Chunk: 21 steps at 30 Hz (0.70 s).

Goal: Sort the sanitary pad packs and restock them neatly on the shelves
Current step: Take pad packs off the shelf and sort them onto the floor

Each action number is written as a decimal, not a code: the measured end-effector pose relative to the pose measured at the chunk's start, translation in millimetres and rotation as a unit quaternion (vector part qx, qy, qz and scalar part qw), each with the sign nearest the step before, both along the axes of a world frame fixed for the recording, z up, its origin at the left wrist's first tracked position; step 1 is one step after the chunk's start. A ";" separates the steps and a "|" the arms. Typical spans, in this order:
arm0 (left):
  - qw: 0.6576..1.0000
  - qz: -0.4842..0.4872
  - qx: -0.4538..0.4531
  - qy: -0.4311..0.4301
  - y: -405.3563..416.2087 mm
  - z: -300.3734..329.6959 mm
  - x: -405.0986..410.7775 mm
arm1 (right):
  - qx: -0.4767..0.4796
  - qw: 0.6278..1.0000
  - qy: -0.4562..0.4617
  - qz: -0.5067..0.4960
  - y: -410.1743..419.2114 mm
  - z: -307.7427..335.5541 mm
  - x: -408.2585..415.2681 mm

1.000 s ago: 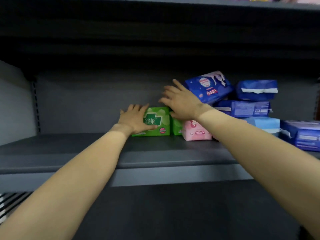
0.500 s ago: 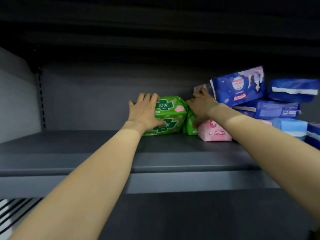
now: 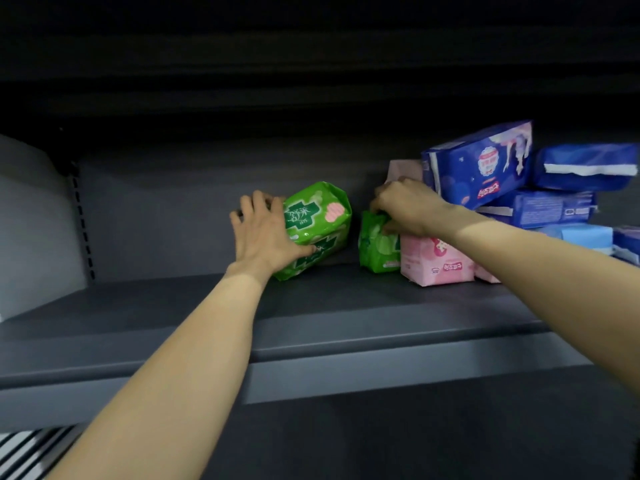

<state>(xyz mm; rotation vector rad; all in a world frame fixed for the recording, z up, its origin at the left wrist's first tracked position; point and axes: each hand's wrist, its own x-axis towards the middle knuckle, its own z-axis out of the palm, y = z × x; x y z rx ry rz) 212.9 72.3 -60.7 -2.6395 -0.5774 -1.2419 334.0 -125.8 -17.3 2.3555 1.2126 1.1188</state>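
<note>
Currently left hand (image 3: pixel 265 233) lies flat on the left face of the big green pack (image 3: pixel 313 226), fingers spread and fairly straight, thumb along the pack's lower front edge. No wrap around it, just palm contact. That pack sits tilted, top leaning right, bottom corner on the shelf (image 3: pixel 311 317) near the back wall.

Right hand (image 3: pixel 407 206) is curled, fingertips pinching the top of the small green pack (image 3: pixel 377 245). This one stands roughly upright on the shelf, just right of the big green pack with a narrow gap between them, and touches the pink pack (image 3: pixel 436 263) on its right side.

Pink pack stands on the shelf under the right wrist. Behind the right hand a pale pink pack edge (image 3: pixel 403 169) pokes up; can't tell how it rests.

Further right: a stack of blue packs. Top one, dark blue with a white-pink logo (image 3: pixel 479 164), is tilted, right end up. Beneath it a flatter blue pack (image 3: pixel 547 209), then a light blue one (image 3: pixel 581 235). Another dark blue pack (image 3: pixel 585 166) with a white strip lies at the far right, partly cut off by the frame edge.

Shelf is dark grey, with a slotted upright (image 3: pixel 81 216) at the back left.
</note>
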 end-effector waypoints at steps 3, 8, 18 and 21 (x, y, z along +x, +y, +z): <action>0.998 0.025 -0.046 -0.025 0.9 4.8 -9.4 | 0.007 0.986 -0.029 0.166 -4.3 -4.1 -8.5; 0.998 0.012 -0.060 -0.030 -7.4 17.5 -30.9 | 0.072 0.929 0.093 0.352 -21.9 -4.2 -40.8; 0.999 -0.014 0.012 -0.047 -12.2 8.0 -104.3 | -0.021 0.956 0.227 0.186 -26.7 -5.9 -69.4; 0.997 -0.011 0.042 -0.070 -15.2 5.4 -125.9 | -0.014 0.963 0.149 0.222 -29.6 -2.0 -89.7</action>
